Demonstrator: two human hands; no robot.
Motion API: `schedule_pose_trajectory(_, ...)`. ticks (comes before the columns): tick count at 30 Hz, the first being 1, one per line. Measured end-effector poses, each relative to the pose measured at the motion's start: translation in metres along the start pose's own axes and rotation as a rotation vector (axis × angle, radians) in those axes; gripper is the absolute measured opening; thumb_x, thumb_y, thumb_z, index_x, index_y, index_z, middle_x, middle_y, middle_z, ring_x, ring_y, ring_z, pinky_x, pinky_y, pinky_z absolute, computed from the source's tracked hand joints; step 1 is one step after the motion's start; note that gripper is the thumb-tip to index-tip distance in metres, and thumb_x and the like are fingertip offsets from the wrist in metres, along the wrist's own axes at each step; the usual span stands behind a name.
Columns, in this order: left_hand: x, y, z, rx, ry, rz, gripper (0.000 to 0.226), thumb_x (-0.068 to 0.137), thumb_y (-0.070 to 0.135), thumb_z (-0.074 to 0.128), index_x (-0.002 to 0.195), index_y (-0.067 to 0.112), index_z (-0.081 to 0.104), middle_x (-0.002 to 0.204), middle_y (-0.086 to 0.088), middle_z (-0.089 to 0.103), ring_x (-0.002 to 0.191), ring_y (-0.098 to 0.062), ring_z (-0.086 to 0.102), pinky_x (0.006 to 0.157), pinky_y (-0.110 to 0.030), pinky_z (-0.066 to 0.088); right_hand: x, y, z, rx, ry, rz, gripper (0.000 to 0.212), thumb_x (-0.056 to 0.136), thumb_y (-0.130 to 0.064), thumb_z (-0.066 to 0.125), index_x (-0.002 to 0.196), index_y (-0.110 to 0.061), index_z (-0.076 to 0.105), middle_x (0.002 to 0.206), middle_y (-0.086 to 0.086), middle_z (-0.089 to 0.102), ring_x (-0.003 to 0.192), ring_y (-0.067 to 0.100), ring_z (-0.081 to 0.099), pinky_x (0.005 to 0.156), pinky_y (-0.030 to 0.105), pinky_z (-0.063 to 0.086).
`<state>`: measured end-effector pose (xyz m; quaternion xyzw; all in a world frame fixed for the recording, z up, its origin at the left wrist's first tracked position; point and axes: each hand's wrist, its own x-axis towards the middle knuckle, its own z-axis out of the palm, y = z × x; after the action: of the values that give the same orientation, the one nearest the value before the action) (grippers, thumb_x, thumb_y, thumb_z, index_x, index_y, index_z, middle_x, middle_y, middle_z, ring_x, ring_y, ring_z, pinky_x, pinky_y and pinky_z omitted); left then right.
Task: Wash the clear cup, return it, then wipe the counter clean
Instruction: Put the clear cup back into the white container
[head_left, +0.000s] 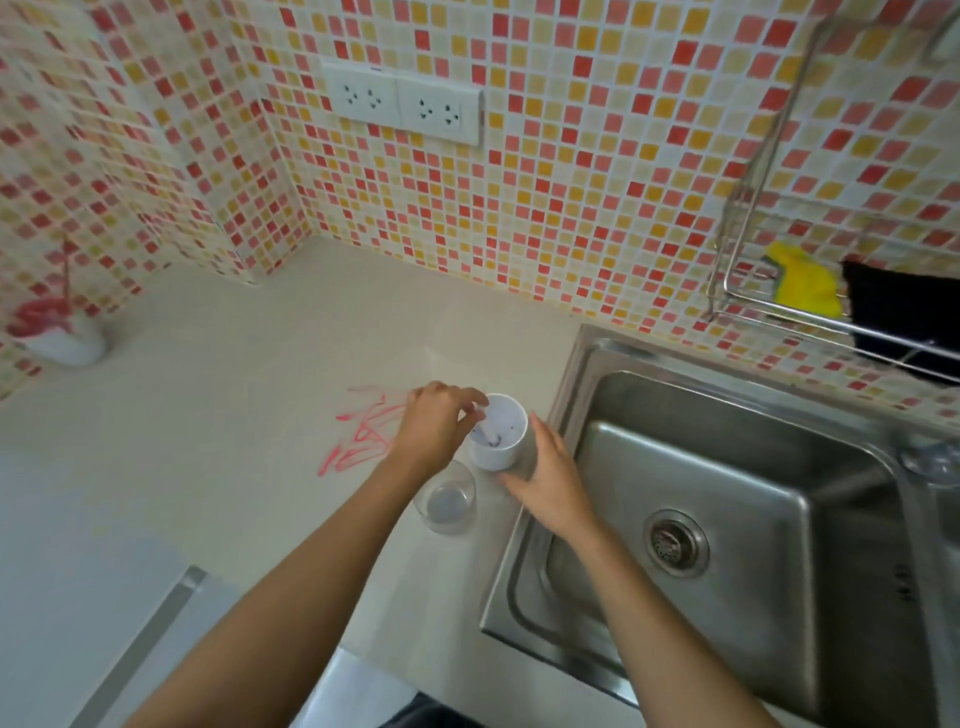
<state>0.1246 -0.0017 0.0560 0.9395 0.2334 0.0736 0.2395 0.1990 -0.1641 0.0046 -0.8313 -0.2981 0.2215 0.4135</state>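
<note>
A clear cup (447, 503) stands upright on the beige counter (249, 415), just left of the sink. Right behind it is a white cup (500, 448) with dark specks inside. My right hand (545, 480) wraps the white cup's right side. My left hand (434, 423) reaches over the clear cup, and its fingertips pinch at the white cup's near-left rim. Neither hand touches the clear cup. Red scribble marks (363, 431) cover the counter left of my left hand.
A steel sink (727, 467) with a drain (675, 543) lies to the right. A wire rack (753, 291) on the tiled wall holds a yellow sponge (802, 283) and a black cloth (904, 317). A white pot (67, 343) stands at the far left.
</note>
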Motion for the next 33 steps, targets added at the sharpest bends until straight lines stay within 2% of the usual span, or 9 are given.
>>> schedule_pose_trajectory(3,0.004,-0.003,0.002,0.017,0.013,0.024,0.021,0.094,0.025,0.058,0.111,0.026,0.071,0.101,0.003,0.075,0.103,-0.024,0.059,0.090,-0.035,0.036,0.009,0.006,0.016,0.068,0.015,0.041,0.082,0.064,-0.043,0.082,0.135,-0.038,0.042,0.131,-0.014,0.053,0.120,0.004,0.051,0.099,0.033,0.048)
schedule_pose_trajectory(8,0.011,-0.003,0.003,0.096,0.005,0.100,0.022,0.094,0.025,0.057,0.112,0.027,0.070,0.100,0.002,0.074,0.102,-0.022,0.059,0.089,-0.033,0.034,0.018,0.004,0.026,0.119,0.092,0.100,0.080,0.064,-0.038,0.086,0.131,-0.039,0.042,0.128,-0.015,0.055,0.115,0.006,0.053,0.092,0.024,0.045)
schedule_pose_trajectory(14,0.019,-0.005,0.004,0.129,-0.003,0.158,0.021,0.095,0.027,0.057,0.112,0.025,0.070,0.103,0.001,0.073,0.103,-0.022,0.058,0.092,-0.031,0.032,0.020,0.003,0.031,0.150,0.125,0.102,0.077,0.066,-0.036,0.085,0.128,-0.038,0.041,0.123,-0.011,0.057,0.111,0.010,0.055,0.091,0.031,0.049)
schedule_pose_trajectory(25,0.025,-0.003,0.005,0.195,-0.075,0.232,0.027,0.099,0.025,0.052,0.121,0.022,0.066,0.116,-0.001,0.070,0.113,-0.021,0.054,0.091,-0.029,0.032,0.018,0.001,0.036,0.172,0.102,0.106,0.076,0.068,-0.041,0.083,0.126,-0.047,0.036,0.117,-0.021,0.056,0.105,0.004,0.057,0.089,0.030,0.050)
schedule_pose_trajectory(33,0.025,-0.002,0.011,0.182,-0.149,0.259,0.028,0.097,0.022,0.052,0.121,0.022,0.067,0.110,-0.004,0.070,0.101,-0.024,0.057,0.083,-0.029,0.036,0.019,0.003,0.039,0.187,0.096,0.118,0.076,0.067,-0.039,0.084,0.126,-0.044,0.037,0.116,-0.017,0.060,0.104,0.004,0.060,0.088,0.032,0.052)
